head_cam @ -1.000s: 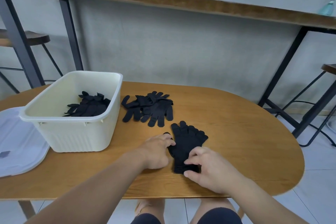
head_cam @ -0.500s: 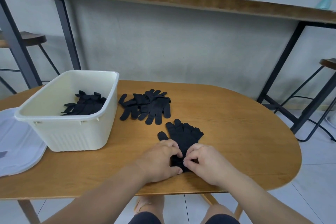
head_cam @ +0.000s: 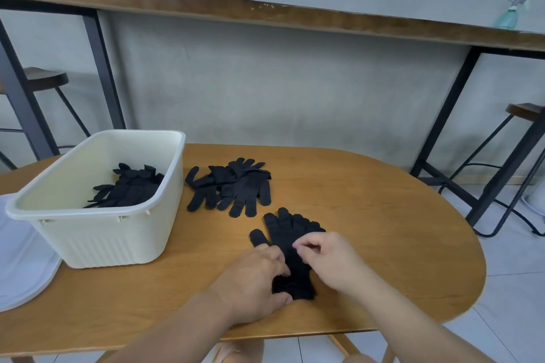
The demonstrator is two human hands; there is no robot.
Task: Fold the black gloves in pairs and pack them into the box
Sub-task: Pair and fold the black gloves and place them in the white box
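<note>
A stacked pair of black gloves (head_cam: 287,237) lies flat on the wooden table (head_cam: 383,230) in front of me, fingers pointing away. My left hand (head_cam: 253,280) grips its cuff end at the near left. My right hand (head_cam: 327,259) pinches the glove fabric near the middle from the right. A loose pile of black gloves (head_cam: 233,186) lies further back. The cream plastic box (head_cam: 97,233) stands at the left with folded black gloves (head_cam: 129,187) inside.
A white lid (head_cam: 20,268) lies left of the box at the table's edge. A tall bench runs along the wall behind, with stools (head_cam: 528,115) on either side and a spray bottle (head_cam: 513,13) on top at the right.
Both hands came together at the cuff of the glove pair. Now my right hand has shifted up to the middle while my left stays at the cuff.
</note>
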